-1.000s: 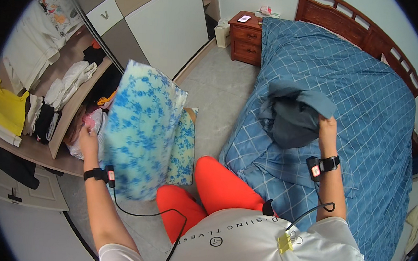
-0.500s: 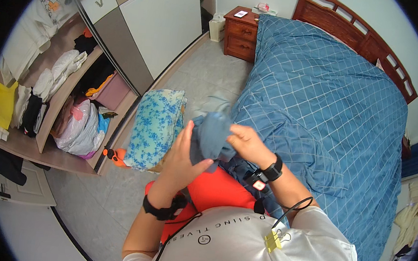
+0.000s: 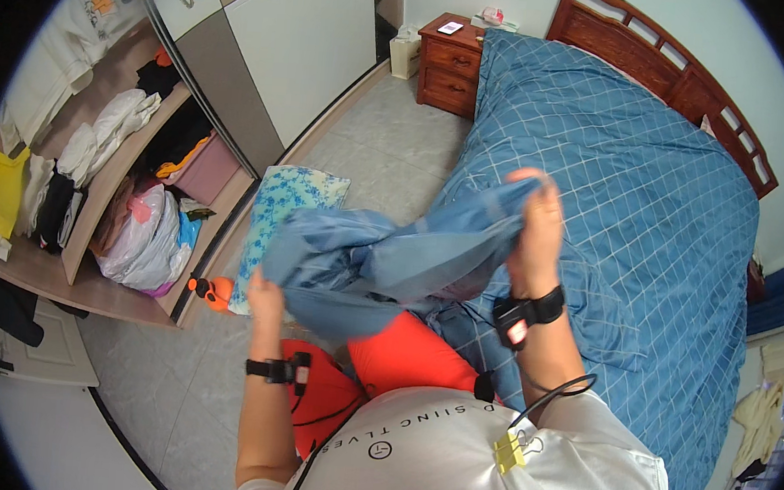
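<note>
We hold a crumpled, faded-blue denim garment (image 3: 390, 263) stretched between both hands above our knees. Our right hand (image 3: 534, 221) pinches its upper end high; our left hand (image 3: 264, 290) grips the lower end, spreading it. Behind lies the blue checked bedspread (image 3: 635, 200).

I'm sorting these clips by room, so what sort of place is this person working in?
Most likely a home bedroom. A wooden-framed bed with a blue checked cover fills the right side, a brown wooden nightstand stands by its head, and an open sliding-door wardrobe with stacked clothes lines the left wall.
</note>
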A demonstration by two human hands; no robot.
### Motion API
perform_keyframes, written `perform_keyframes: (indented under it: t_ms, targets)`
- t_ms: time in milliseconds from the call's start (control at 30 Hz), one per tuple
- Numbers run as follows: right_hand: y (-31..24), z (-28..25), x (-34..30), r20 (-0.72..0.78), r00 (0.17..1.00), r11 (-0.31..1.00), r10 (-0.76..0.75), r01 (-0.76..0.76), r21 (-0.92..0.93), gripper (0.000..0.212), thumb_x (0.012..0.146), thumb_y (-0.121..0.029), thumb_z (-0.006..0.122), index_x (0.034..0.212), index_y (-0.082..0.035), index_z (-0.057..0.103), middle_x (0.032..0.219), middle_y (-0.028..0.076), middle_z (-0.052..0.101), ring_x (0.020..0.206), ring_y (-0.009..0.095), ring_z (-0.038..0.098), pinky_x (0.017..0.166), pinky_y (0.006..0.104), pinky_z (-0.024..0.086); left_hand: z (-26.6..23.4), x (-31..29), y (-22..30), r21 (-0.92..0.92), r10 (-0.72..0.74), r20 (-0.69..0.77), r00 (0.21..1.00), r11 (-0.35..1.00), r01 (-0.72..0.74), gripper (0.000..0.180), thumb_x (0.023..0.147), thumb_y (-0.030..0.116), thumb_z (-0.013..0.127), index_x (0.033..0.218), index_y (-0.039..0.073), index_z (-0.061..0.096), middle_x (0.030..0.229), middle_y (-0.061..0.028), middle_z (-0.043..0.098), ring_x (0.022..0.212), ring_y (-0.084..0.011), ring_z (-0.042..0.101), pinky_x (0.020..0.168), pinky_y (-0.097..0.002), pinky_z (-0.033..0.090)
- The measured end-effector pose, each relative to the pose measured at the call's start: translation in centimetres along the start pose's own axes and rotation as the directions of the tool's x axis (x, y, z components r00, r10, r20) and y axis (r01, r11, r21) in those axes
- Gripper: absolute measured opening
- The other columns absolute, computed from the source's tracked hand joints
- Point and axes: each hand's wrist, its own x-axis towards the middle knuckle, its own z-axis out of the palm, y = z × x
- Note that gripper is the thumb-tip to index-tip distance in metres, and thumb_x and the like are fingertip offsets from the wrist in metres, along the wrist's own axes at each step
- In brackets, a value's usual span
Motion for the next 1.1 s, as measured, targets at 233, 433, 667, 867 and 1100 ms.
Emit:
perform_keyframes:
  t_ms: [233, 433, 667, 867, 1100]
  targets:
    - [-2.9, -9.1, 3.3, -0.34, 0.919, 0.98, -0.198, 0.179, -0.087, 0.022, 0.097, -0.023, 0.045, 0.11, -0.008, 0.055, 0.081, 0.004, 0.06, 0.07, 0.011, 0.061, 0.062, 0.0265, 0.052, -9.3, 0.4, -4.7, -0.822, -0.565, 0.034, 0.825, 0.454, 0.345, 0.03, 0.085, 0.013, 0.04, 0.104, -0.001, 0.058, 0.1, -0.0089, 0.062, 0.085, -0.0231, 0.06, 0.078, -0.0339, 0.048]
    - [-0.6, -11.8, 2.7, -0.309, 0.947, 0.985, -0.084, 0.125, 0.116, 0.021, 0.096, -0.021, 0.048, 0.111, -0.008, 0.056, 0.073, 0.003, 0.06, 0.064, 0.014, 0.061, 0.057, 0.0288, 0.054, -8.8, 0.8, -7.8, -0.881, -0.424, 0.473, 0.772, -0.219, 0.419, 0.03, 0.082, 0.011, 0.039, 0.102, -0.001, 0.059, 0.109, -0.0158, 0.063, 0.103, -0.0309, 0.059, 0.093, -0.0448, 0.046]
    - [2.5, -19.2, 3.0, -0.513, 0.858, 0.997, 0.037, -0.07, -0.044, 0.026, 0.095, -0.022, 0.047, 0.111, -0.006, 0.06, 0.088, 0.004, 0.06, 0.073, 0.015, 0.06, 0.064, 0.029, 0.051, -8.5, -2.8, -2.3, -0.849, 0.118, 0.404, 0.907, -0.322, 0.419, 0.044, 0.092, 0.022, 0.034, 0.13, 0.003, 0.047, 0.131, -0.0113, 0.052, 0.124, -0.0287, 0.045, 0.108, -0.0497, 0.027]
    - [6.9, -24.2, 1.7, -0.6, 0.764, 0.769, -0.236, -0.231, -0.596, 0.035, 0.091, -0.013, 0.054, 0.125, -0.004, 0.053, 0.112, 0.01, 0.06, 0.101, 0.02, 0.057, 0.088, 0.0332, 0.045, -7.7, -3.7, -1.4, -0.856, -0.015, 0.496, 0.868, -0.176, 0.486, 0.045, 0.097, 0.035, 0.044, 0.132, 0.008, 0.045, 0.136, -0.0094, 0.048, 0.125, -0.0291, 0.044, 0.104, -0.0499, 0.032]
    - [13.6, -17.2, -4.6, 0.169, 0.935, 0.581, 0.31, -0.046, -0.813, 0.026, 0.083, -0.013, 0.063, 0.109, -0.007, 0.063, 0.108, 0.01, 0.063, 0.099, 0.027, 0.06, 0.085, 0.0354, 0.047, -7.1, -4.1, -3.3, -0.835, -0.074, 0.549, 0.832, -0.085, 0.544, 0.044, 0.096, 0.033, 0.047, 0.13, 0.006, 0.046, 0.133, -0.0115, 0.051, 0.122, -0.0289, 0.048, 0.102, -0.0462, 0.037]
